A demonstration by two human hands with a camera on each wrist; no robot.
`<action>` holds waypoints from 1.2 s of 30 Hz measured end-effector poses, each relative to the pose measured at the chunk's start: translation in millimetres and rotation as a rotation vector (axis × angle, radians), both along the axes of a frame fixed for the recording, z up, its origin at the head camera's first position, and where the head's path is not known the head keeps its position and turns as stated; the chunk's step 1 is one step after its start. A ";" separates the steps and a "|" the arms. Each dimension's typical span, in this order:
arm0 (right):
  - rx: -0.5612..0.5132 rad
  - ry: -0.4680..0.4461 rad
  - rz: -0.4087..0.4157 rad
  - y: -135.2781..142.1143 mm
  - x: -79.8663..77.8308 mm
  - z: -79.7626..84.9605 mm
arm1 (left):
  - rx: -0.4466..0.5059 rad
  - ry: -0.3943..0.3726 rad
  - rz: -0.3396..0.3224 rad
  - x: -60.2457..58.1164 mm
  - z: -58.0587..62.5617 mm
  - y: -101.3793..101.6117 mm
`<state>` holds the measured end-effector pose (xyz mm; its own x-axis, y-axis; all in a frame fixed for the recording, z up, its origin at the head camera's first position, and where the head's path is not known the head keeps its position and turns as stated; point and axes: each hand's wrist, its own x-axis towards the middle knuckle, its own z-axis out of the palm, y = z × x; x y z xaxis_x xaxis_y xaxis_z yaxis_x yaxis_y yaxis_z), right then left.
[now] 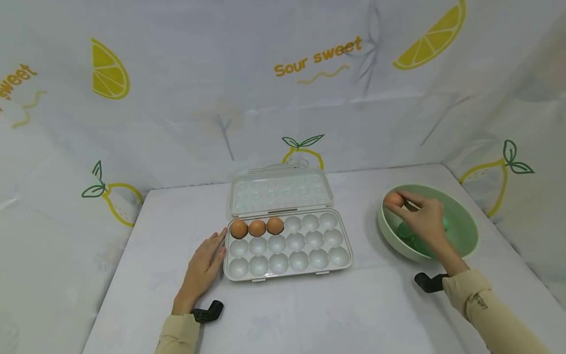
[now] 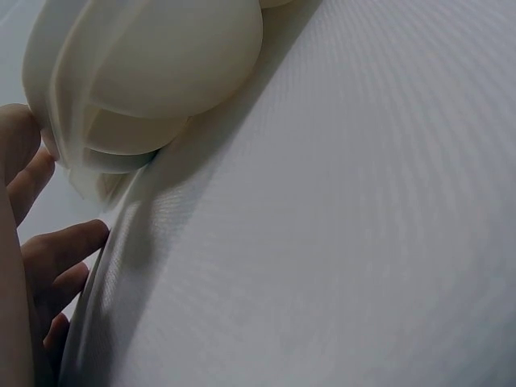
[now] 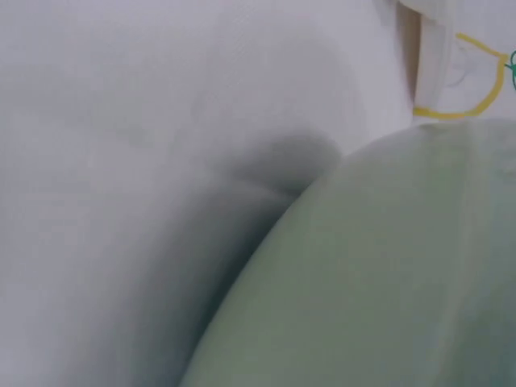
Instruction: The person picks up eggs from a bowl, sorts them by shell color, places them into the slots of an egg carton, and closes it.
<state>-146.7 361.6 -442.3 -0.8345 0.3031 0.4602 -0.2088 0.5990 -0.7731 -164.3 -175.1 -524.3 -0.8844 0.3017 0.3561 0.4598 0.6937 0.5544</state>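
Observation:
Between thumb and fingers, my right hand [image 1: 424, 216] pinches a brown egg [image 1: 394, 199] over the left rim of the light green bowl [image 1: 462, 223]. Several darker green rounded things [image 1: 406, 230] lie inside the bowl, partly covered by the hand. With fairly straight fingers, my left hand [image 1: 202, 268] rests at the left end of the white egg box [image 1: 288, 248]. Three brown eggs [image 1: 257, 228] sit side by side in the back row from the left corner; the other cups hold none. In the left wrist view, fingers [image 2: 64, 246] lie beside the box's rounded underside [image 2: 173, 60].
The box's clear lid [image 1: 280, 191] stands opened back behind it, near the wall. A white cloth [image 1: 283, 314] covers the table, and a lemon-printed sheet [image 1: 185, 108] hangs behind. Black wrist cameras [image 1: 209, 311] sit on both wrists. The bowl's outer wall [image 3: 363, 282] fills much of the right wrist view.

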 end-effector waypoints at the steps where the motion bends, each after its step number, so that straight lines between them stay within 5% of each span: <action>1: -0.016 0.003 -0.005 -2.7 0.4 2.0 | 0.001 0.000 -0.001 0.1 -0.1 -0.1; 10: -0.111 0.053 0.046 -24.0 -1.9 16.3 | 0.000 0.007 0.001 -0.7 0.8 -0.4; 15: -0.117 0.005 0.092 -42.0 -0.6 19.1 | -0.003 0.011 0.000 -0.1 1.5 0.0; 36: -0.273 -0.107 0.320 -144.6 -16.7 0.3 | -0.008 -0.019 0.001 -0.2 1.3 -0.4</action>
<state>-163.4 217.1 -442.1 -0.9447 0.1196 0.3053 -0.2614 0.2876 -0.9214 -164.5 -175.5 -523.0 -0.8913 0.3038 0.3364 0.4486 0.6984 0.5577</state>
